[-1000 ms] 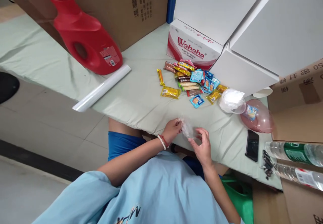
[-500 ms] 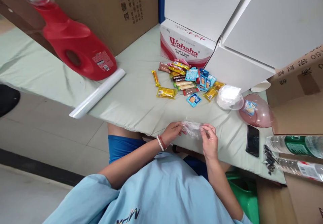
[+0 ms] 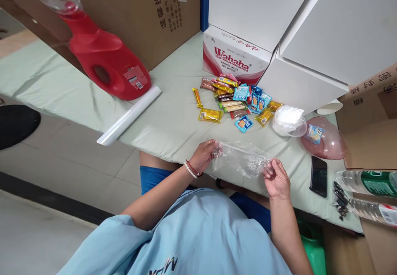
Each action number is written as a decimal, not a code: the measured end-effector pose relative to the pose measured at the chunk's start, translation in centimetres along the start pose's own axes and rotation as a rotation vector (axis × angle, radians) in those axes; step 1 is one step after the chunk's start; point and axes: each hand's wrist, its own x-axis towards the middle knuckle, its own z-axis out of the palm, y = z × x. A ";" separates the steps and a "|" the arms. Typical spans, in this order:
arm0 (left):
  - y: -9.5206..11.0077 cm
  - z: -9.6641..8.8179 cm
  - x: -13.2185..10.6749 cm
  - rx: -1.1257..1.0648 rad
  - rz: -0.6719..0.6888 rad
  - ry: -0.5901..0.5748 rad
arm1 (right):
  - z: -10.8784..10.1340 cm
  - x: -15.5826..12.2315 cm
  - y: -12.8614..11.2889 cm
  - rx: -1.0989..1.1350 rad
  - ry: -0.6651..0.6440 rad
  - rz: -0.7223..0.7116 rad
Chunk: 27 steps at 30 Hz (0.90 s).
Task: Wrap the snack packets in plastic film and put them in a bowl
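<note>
A clear plastic bag (image 3: 240,159) is stretched sideways between my hands, just above the table's near edge. My left hand (image 3: 204,156) pinches its left end, and my right hand (image 3: 277,178) grips the right end. Beyond the bag lies a pile of wrapped snacks (image 3: 232,106) in yellow, brown and blue packets. A blue packet (image 3: 243,123) and a yellow packet (image 3: 210,115) rest nearest to the bag. Right of the pile, a clear round tub (image 3: 288,122) holds white, crumpled plastic film.
A red jug (image 3: 108,60) and a white roll (image 3: 129,115) are on the left. At the back stands a Wahaha carton (image 3: 234,58) by white boxes. A pink bowl (image 3: 325,142), a phone (image 3: 319,176), keys (image 3: 341,200) and water bottles (image 3: 376,182) lie to the right.
My hands have moved apart, left hand to the left and right hand to the right. The bunched plastic bag is now spread wide between them. The view has shifted slightly.
</note>
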 end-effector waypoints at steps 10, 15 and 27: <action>-0.7 -1.2 1.2 0.326 0.071 0.208 | -3.4 1.7 -1.7 -0.780 -0.013 -0.295; -1.0 -1.2 1.9 0.651 0.295 0.276 | -0.5 0.8 -3.5 -1.154 0.033 -0.702; 0.6 -0.5 6.0 1.078 0.444 0.446 | 4.9 -2.5 4.5 -1.570 -0.824 -0.699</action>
